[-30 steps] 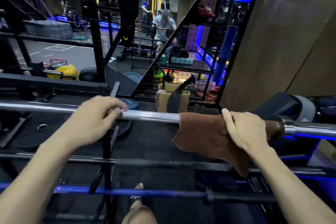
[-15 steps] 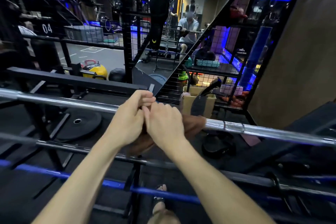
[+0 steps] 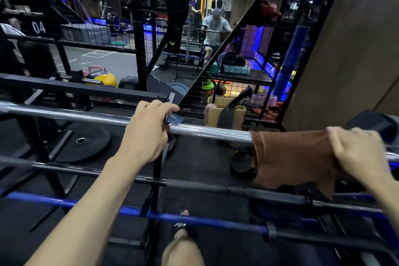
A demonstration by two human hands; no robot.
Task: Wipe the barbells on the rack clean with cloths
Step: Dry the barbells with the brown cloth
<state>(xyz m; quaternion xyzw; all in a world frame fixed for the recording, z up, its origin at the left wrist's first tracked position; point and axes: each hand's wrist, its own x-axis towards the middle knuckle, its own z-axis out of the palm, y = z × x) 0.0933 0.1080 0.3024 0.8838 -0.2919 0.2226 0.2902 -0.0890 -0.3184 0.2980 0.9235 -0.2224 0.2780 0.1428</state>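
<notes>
A: What containers show here, and what is in them?

B: Behind the bars stands a cardboard box (image 3: 224,112) with a black strap-like thing draped over its front and something pinkish at its left edge. I cannot tell what else is inside. On the wire shelf (image 3: 244,79) above it sits a teal basket (image 3: 235,69) with a dark bundle on top. Lower on that shelf is a pale round tub (image 3: 263,100); its contents are hidden.

A: And the barbells?

B: 3 lie across the rack (image 3: 156,170), one below the other in the view. The silver barbell (image 3: 207,131) is highest, a black barbell (image 3: 194,187) is under it, and a blue barbell (image 3: 194,220) is nearest the person.

A: Where is the cloth?

B: The brown cloth (image 3: 291,155) hangs over the silver barbell at the right, its lower edge drooping down to the black barbell.

A: The hands?

B: Well apart. The left hand (image 3: 149,131) curls its fingers over the bare silver shaft near the middle, gripping it. The right hand (image 3: 356,153) clamps down on the right end of the cloth, fingers wrapped over it and the bar beneath; it looks blurred.

A: Anything else on the floor?

B: A black weight plate (image 3: 81,143) lies flat under the bars at the left, and a yellow kettlebell (image 3: 103,80) sits farther back.
</notes>
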